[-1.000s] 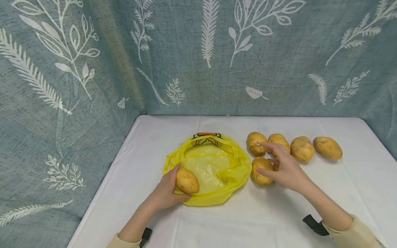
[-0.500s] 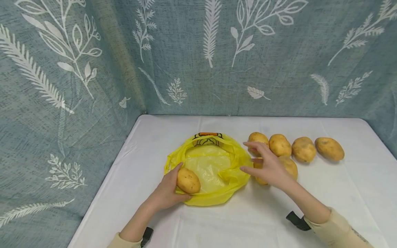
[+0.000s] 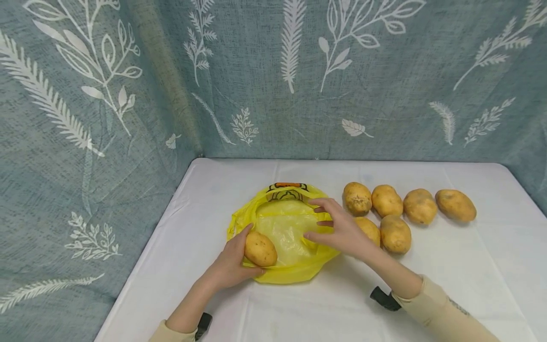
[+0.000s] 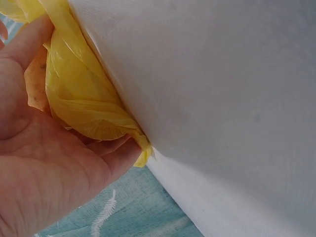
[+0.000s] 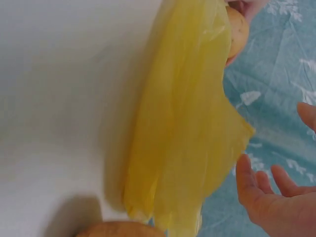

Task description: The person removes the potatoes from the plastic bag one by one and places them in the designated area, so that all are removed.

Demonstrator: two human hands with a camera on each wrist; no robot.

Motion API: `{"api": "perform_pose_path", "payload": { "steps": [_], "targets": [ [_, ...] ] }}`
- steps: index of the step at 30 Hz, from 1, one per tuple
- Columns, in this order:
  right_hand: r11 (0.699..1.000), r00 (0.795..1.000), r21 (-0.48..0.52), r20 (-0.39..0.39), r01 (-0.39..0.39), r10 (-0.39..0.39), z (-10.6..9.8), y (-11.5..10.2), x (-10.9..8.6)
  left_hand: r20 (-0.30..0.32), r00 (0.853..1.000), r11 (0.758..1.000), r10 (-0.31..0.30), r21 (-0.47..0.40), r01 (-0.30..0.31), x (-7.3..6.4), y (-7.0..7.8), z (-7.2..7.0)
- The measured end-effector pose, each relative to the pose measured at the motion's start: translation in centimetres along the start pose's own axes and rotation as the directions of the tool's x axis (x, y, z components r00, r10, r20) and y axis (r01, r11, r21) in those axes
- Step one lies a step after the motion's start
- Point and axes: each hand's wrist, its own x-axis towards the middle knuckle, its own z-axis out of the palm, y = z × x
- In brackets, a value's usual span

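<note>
A yellow plastic bag [image 3: 295, 274] lies with its mouth spread on the white table. At its left rim my left hand [image 3: 231, 263] holds a potato [image 3: 261, 249], thumb and fingers on either side of it. The left wrist view shows the bag's yellow film [image 4: 81, 84] against those fingers, partly covering the potato [image 4: 37, 81]. Over the bag's right side hovers my right hand [image 3: 342, 232], fingers spread and nothing between them. In the right wrist view its fingertips [image 5: 243, 165] are beside the bag's raised edge [image 5: 237, 133].
Several potatoes stand in a back row right of the bag, from the nearest potato [image 3: 357, 198] to the far right potato [image 3: 455, 205]. Two more are in front, one potato [image 3: 395, 234] and a partly hidden potato [image 3: 368, 230]. Patterned blue-green cloth [image 3: 256, 85] borders the table [image 3: 205, 190].
My right hand has moved left from above the potatoes to over the bag, uncovering potatoes behind it. My left hand and its potato stay in place.
</note>
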Motion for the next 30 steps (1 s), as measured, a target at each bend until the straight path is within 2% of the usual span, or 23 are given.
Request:
{"api": "perform_pose_path", "payload": {
  "steps": [18,30],
  "targets": [
    [0.999,0.994,0.043,0.111,0.007,-0.012,4.3,-0.5,1.7,-0.01,1.0,1.0,0.02,0.024,-0.02,0.2,-0.1,0.1],
    [0.998,0.976,0.011,0.208,-0.068,0.064,6.4,0.2,2.4,-0.011,1.0,1.0,0.007,0.023,-0.007,0.2,-0.2,0.1]
  ]
}}
